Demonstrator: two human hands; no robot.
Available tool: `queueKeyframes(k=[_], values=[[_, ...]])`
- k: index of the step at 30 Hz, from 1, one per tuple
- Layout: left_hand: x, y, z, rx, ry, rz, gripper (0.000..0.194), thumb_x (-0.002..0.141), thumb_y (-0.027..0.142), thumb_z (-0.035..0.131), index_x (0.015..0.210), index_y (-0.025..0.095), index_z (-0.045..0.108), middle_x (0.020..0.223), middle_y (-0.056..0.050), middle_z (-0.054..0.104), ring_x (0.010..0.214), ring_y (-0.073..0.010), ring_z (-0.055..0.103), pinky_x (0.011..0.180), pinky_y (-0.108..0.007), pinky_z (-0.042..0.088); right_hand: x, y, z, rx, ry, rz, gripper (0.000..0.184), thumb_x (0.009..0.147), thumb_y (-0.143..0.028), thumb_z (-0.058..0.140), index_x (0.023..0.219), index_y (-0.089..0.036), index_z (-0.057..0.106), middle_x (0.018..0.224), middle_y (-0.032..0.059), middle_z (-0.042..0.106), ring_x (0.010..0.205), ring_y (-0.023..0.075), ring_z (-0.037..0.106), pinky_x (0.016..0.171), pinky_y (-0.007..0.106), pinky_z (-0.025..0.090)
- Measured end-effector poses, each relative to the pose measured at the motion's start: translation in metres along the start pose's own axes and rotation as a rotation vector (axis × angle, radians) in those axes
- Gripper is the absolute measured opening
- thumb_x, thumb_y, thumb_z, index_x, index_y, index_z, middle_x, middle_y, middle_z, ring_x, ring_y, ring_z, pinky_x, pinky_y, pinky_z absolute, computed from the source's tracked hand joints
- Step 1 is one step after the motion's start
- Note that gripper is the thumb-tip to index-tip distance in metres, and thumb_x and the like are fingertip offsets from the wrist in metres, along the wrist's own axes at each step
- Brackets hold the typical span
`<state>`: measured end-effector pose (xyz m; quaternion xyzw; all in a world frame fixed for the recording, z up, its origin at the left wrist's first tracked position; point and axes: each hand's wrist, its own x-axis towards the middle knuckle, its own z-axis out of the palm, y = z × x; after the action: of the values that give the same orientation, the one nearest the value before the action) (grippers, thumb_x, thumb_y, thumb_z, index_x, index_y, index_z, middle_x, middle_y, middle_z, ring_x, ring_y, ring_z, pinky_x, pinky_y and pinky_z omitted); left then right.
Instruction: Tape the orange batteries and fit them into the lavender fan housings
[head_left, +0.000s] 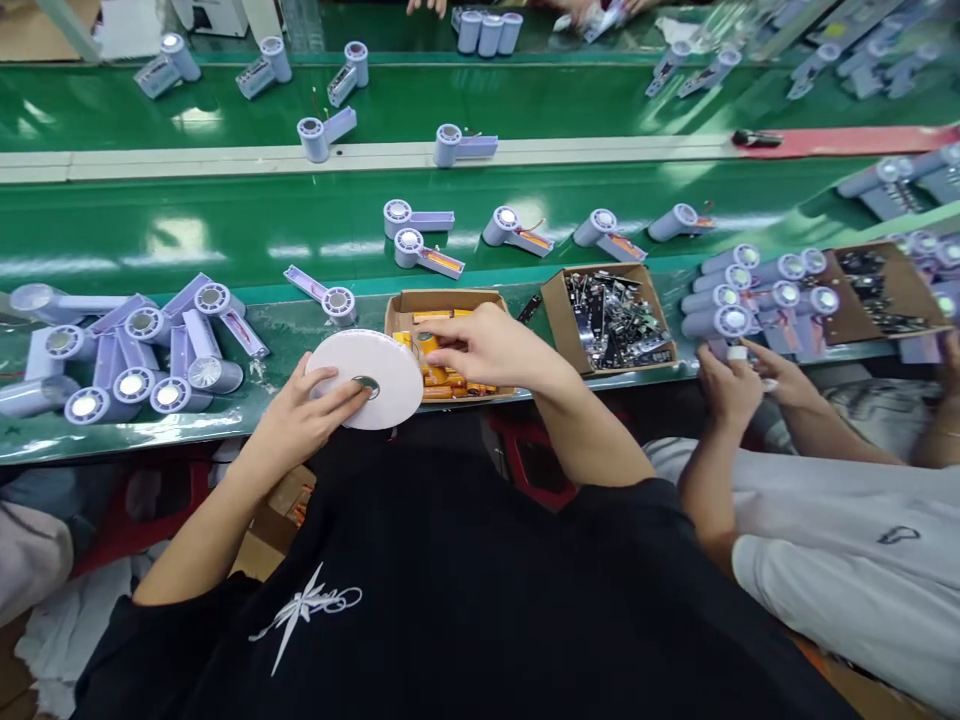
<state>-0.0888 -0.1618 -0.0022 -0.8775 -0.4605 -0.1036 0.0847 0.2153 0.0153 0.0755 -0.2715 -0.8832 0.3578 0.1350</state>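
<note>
My left hand (319,405) grips a flat white roll of tape (397,375), with fingers across its face near the centre hole. My right hand (487,345) reaches over a cardboard box (450,298) just right of the roll. Its thumb and index finger close around an orange battery (426,343), partly hidden by the fingers. More orange batteries (450,388) lie in the box under this hand. A lilac handheld fan body (337,303) with its handle stretched out lies behind the roll.
Several lilac fan bodies (135,385) crowd the bench at left. A box of circuit boards (664,355) stands right of the battery box. More fans (506,220) lie along the green conveyor belt (262,215). At right, a co-worker's hands (731,385) hold a fan.
</note>
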Motion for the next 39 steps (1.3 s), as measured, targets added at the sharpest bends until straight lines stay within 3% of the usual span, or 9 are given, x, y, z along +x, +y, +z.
queueKeyframes(k=[4, 8, 11, 14, 18, 22, 31, 34, 39], values=[[0.008, -0.005, -0.006, -0.006, -0.04, 0.042, 0.063, 0.097, 0.001, 0.061, 0.152, 0.033, 0.068, 0.141, 0.0, 0.077, 0.141, -0.0313, 0.057, 0.136, -0.066, 0.036, 0.014, 0.006, 0.014, -0.023, -0.088, 0.029, 0.028, 0.091, -0.018, 0.079, 0.118, -0.019, 0.088, 0.079, 0.0015, 0.08, 0.07, 0.0166, 0.067, 0.079, 0.031, 0.05], [0.009, 0.015, -0.007, -0.004, -0.007, -0.073, 0.059, 0.098, 0.02, 0.075, 0.156, 0.025, 0.065, 0.138, -0.008, 0.077, 0.132, -0.0358, 0.057, 0.128, -0.063, 0.042, 0.01, 0.027, 0.055, 0.538, 0.301, 0.172, 0.046, 0.095, -0.051, 0.08, 0.128, -0.02, 0.084, 0.09, 0.0029, 0.082, 0.082, 0.0202, 0.074, 0.084, 0.034, 0.061], [0.005, 0.04, 0.001, -0.106, 0.046, -0.169, 0.068, 0.092, 0.027, 0.084, 0.157, 0.024, 0.064, 0.132, -0.011, 0.078, 0.125, -0.0362, 0.057, 0.118, -0.057, 0.048, 0.005, 0.039, 0.079, 0.919, 0.554, 0.261, 0.071, 0.082, -0.072, 0.088, 0.132, -0.022, 0.079, 0.1, 0.0038, 0.083, 0.089, 0.0229, 0.08, 0.086, 0.039, 0.068], [-0.006, 0.05, 0.009, -0.188, 0.137, -0.234, 0.07, 0.091, 0.025, 0.085, 0.158, 0.025, 0.063, 0.125, -0.012, 0.079, 0.118, -0.0339, 0.059, 0.109, -0.051, 0.049, 0.0, 0.05, 0.072, 1.042, 0.645, 0.28, 0.078, 0.065, -0.068, 0.101, 0.125, -0.022, 0.08, 0.099, 0.0034, 0.084, 0.087, 0.0235, 0.082, 0.084, 0.039, 0.072], [-0.018, 0.028, 0.015, -0.101, 0.257, -0.366, 0.069, 0.095, 0.028, 0.083, 0.159, 0.024, 0.059, 0.122, -0.014, 0.078, 0.116, -0.0353, 0.058, 0.104, -0.051, 0.047, -0.016, 0.058, 0.056, 1.06, 0.888, 0.248, 0.075, 0.067, -0.067, 0.1, 0.126, -0.025, 0.079, 0.107, 0.0048, 0.086, 0.092, 0.0234, 0.084, 0.085, 0.037, 0.073], [-0.008, 0.011, 0.02, -0.118, 0.137, -0.236, 0.062, 0.096, 0.017, 0.077, 0.156, 0.024, 0.062, 0.125, -0.012, 0.079, 0.12, -0.0344, 0.059, 0.107, -0.049, 0.047, -0.034, 0.053, 0.076, 1.04, 0.858, 0.339, 0.071, 0.073, -0.064, 0.099, 0.128, -0.023, 0.079, 0.096, 0.0042, 0.085, 0.088, 0.0243, 0.083, 0.088, 0.041, 0.073], [0.045, 0.029, 0.022, -0.118, 0.058, -0.082, 0.054, 0.096, 0.008, 0.069, 0.148, 0.025, 0.071, 0.131, -0.007, 0.08, 0.129, -0.0342, 0.059, 0.117, -0.051, 0.047, -0.034, 0.037, 0.106, 0.922, 0.837, 0.351, 0.073, 0.082, -0.066, 0.09, 0.139, -0.024, 0.073, 0.111, 0.0074, 0.083, 0.11, 0.028, 0.081, 0.103, 0.042, 0.068], [0.042, 0.042, 0.007, -0.158, 0.022, -0.045, 0.058, 0.097, 0.008, 0.068, 0.152, 0.027, 0.068, 0.13, -0.007, 0.081, 0.124, -0.0313, 0.062, 0.116, -0.049, 0.05, -0.03, 0.046, 0.085, 0.858, 0.822, 0.327, 0.073, 0.079, -0.062, 0.094, 0.138, -0.025, 0.072, 0.114, 0.0074, 0.082, 0.113, 0.0291, 0.08, 0.101, 0.042, 0.069], [0.001, 0.035, -0.004, -0.267, -0.14, -0.1, 0.068, 0.097, 0.006, 0.061, 0.16, 0.031, 0.062, 0.14, -0.007, 0.077, 0.123, -0.0301, 0.065, 0.121, -0.051, 0.05, -0.007, 0.096, -0.005, 0.637, 1.009, 0.06, 0.062, 0.095, -0.069, 0.078, 0.145, -0.034, 0.069, 0.135, 0.0092, 0.073, 0.136, 0.033, 0.072, 0.103, 0.048, 0.068]])
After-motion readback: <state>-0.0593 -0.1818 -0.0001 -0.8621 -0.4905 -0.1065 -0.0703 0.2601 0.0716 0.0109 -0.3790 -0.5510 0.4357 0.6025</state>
